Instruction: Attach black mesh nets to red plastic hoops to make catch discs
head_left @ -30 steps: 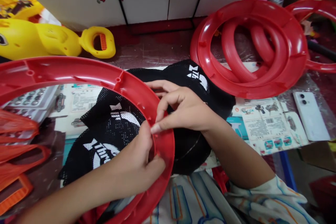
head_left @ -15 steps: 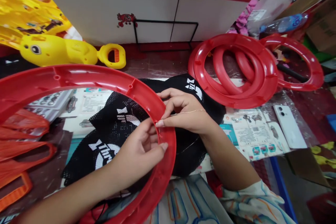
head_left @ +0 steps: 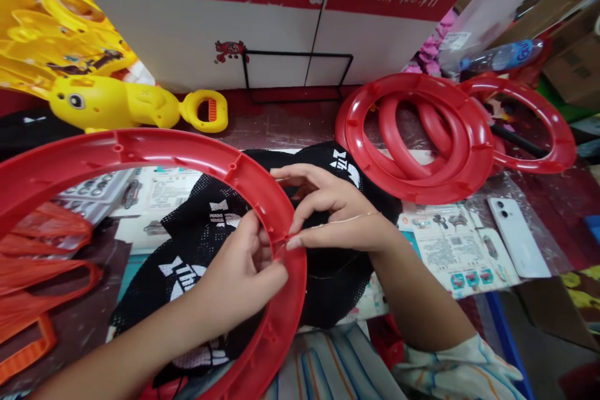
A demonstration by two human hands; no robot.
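Observation:
A big red plastic ring (head_left: 154, 149) lies across my lap and the table's near edge. My left hand (head_left: 239, 272) is closed on its inner rim at the right side, thumb over the edge. My right hand (head_left: 332, 209) pinches a thin pale string (head_left: 344, 220) at the same spot on the rim, and the string runs back over my knuckles. Black mesh netting with white lettering (head_left: 201, 244) is bunched under and inside the ring.
A stack of red rings (head_left: 417, 137) lies at the back right, with another ring (head_left: 539, 128) beyond it. A white phone (head_left: 518, 236) rests on printed cards (head_left: 450, 244). Yellow toy parts (head_left: 117, 103) sit back left, orange plastic pieces (head_left: 42, 262) at the left.
The view has tilted up, showing more of the wall. Both hands stay at the same spot on the rim; the string across my right knuckles has come into sight.

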